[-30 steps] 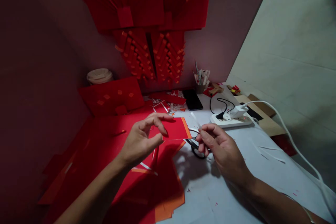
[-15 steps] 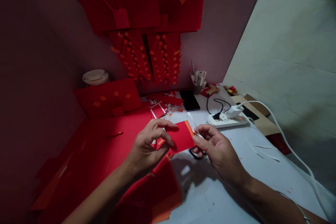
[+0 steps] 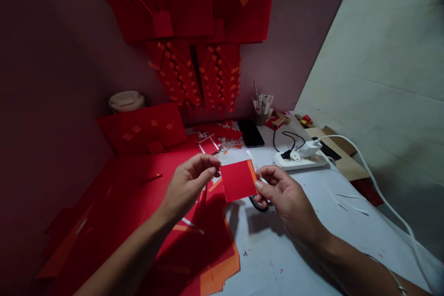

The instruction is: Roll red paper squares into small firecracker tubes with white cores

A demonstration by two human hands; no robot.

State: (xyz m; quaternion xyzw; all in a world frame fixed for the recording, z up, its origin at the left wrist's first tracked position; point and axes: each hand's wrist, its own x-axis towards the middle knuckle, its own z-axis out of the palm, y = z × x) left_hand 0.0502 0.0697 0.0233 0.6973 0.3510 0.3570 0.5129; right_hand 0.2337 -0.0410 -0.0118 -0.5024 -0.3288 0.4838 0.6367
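right hand (image 3: 287, 201) is closed on the red square (image 3: 237, 181) at its 3 o'clock edge, thumb on the front, fingers behind; a white strip (image 3: 250, 157) sticks out of the same pinch toward 11 o'clock, probably backing off the orange band (image 3: 252, 172) along that edge; left hand (image 3: 187, 187) sits at the square's 9 o'clock, thumb and forefinger pressed together right at the top-left corner; can't tell if they nip the paper or just meet beside it; square is held up off the table (image 3: 294, 249), face toward the camera, likely to keep that edge clear of the loose paper below; scissors (image 3: 258, 204) lie under the right fingers, mostly hidden, parked within reach; red sheets (image 3: 145, 185) spread from 7 to 10 o'clock of the hands; power strip (image 3: 298, 161) at 1 o'clock; phone (image 3: 250, 132) at 12, beyond the scraps
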